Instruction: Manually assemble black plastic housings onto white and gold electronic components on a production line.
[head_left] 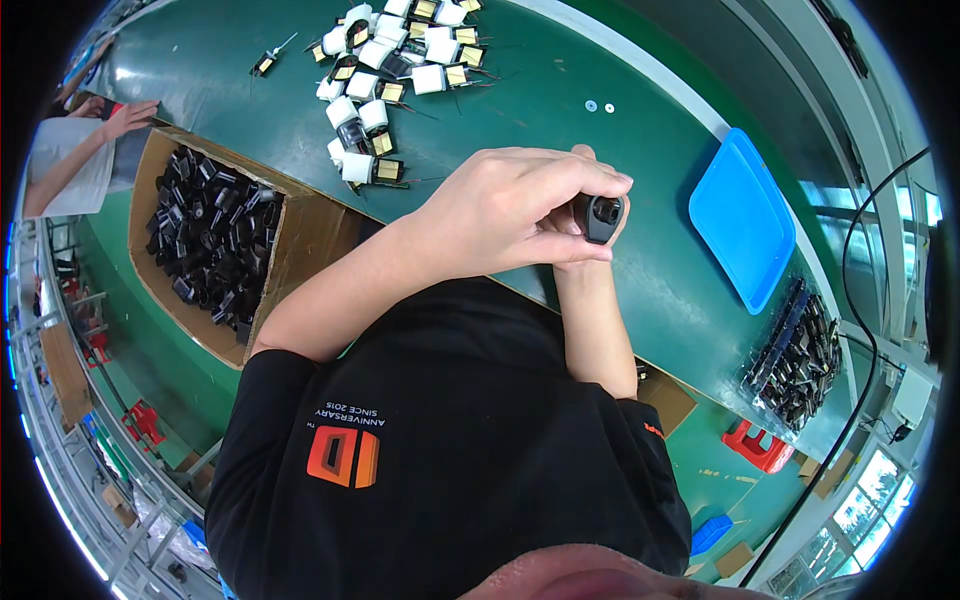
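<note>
A small black plastic housing [600, 217] with a round opening at its end is held above the green table. My left hand [495, 205] reaches across from the left, its thumb and fingers closed round the housing. Behind it, my right hand [580, 272] is mostly hidden; its visible parts wrap the far side of the same housing. Left of the hands lies a pile of white-and-black parts [375, 85] with yellowish faces and thin wires. One dark part with a thin light shaft [265, 63] lies apart from them.
An open cardboard box [272, 300] full of black plastic pieces [210, 225] stands at the left. A blue tray [742, 220] lies on the right, near a heap of dark parts [800, 360]. Two small washers [600, 107] rest beyond my hands. Another person's hand [130, 118] touches the table's left end.
</note>
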